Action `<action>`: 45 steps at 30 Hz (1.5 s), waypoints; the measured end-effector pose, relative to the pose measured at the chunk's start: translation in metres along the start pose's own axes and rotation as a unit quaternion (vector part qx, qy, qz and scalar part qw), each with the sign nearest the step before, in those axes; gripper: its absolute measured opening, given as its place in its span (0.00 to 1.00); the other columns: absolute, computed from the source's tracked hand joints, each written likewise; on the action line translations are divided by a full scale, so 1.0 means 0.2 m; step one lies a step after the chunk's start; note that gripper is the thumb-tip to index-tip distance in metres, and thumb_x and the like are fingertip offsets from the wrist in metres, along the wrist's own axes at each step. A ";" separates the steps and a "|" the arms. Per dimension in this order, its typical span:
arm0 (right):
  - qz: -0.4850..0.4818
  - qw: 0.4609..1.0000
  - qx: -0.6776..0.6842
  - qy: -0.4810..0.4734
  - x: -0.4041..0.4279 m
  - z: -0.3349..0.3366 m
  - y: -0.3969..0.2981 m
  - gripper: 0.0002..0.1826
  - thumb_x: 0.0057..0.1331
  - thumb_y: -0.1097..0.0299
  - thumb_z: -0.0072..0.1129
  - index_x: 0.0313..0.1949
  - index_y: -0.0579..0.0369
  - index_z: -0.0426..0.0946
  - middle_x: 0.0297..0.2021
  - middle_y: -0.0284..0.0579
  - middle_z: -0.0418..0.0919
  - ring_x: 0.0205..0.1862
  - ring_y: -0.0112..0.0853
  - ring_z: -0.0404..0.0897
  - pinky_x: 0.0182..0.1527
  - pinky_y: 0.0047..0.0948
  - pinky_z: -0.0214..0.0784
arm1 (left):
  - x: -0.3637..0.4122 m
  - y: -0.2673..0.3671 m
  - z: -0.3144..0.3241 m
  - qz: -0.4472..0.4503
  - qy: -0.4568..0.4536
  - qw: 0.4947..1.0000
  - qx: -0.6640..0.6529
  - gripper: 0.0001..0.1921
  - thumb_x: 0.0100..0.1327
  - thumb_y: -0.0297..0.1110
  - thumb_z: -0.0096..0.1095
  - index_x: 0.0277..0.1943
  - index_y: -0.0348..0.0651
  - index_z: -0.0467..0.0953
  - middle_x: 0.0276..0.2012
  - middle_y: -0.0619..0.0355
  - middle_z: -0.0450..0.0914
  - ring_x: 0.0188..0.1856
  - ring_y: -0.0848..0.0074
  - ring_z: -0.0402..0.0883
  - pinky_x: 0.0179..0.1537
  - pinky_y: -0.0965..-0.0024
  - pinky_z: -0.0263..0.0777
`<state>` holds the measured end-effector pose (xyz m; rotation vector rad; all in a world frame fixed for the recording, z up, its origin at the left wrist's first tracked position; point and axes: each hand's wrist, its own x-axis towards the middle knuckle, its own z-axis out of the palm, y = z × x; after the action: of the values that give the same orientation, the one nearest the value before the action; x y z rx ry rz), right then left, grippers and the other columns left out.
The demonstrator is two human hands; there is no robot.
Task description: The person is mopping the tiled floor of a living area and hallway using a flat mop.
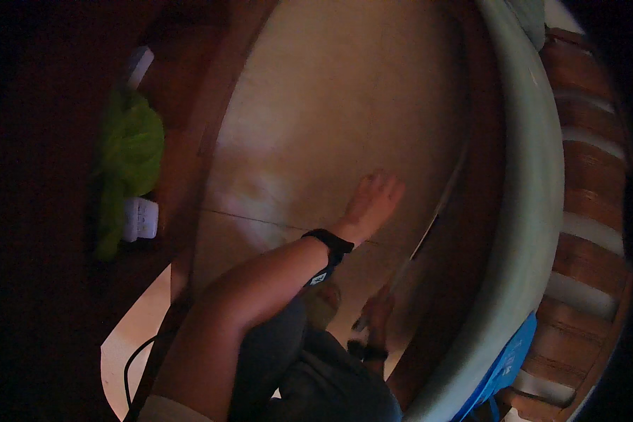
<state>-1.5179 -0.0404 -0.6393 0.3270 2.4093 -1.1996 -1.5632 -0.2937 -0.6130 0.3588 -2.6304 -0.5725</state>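
Observation:
My left hand (375, 204) hangs over the tiled floor (322, 105), back upward. Its fingers are slightly apart and blurred, and nothing shows in them. A black wristband (331, 248) is on that wrist. Lower down, my right hand (378, 312) is closed around a long thin rod (424, 237). The rod slants up and right beside the dark base of the bed, its far end fading into blur. A grey end of it, or of its handle, shows below the right fist. Another black band (374, 352) circles the right wrist.
On the right, a pale mattress (533, 142) lies along a slatted wooden frame (591, 174), with a blue bag (504, 369) on its edge. Dark wooden furniture on the left carries a green cloth (134, 142), a white container (141, 219) and a white box (141, 66). A black cable (128, 369) hangs lower left.

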 end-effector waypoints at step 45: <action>0.280 0.960 -0.020 0.009 -3.33 -0.50 0.75 0.14 0.71 0.62 0.48 0.35 0.62 0.65 0.12 0.39 0.64 0.14 0.24 0.64 0.15 0.32 0.50 | -1.83 1.32 -0.64 0.439 -0.428 0.790 -0.015 0.05 0.51 0.29 0.60 0.27 0.50 0.83 0.51 0.61 0.75 0.70 0.62 0.55 0.69 0.36 0.35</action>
<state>-0.8996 0.1152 -0.3758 0.9348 2.1313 -0.8853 -1.2263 0.0169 -0.5172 -1.4045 -3.0964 -0.4849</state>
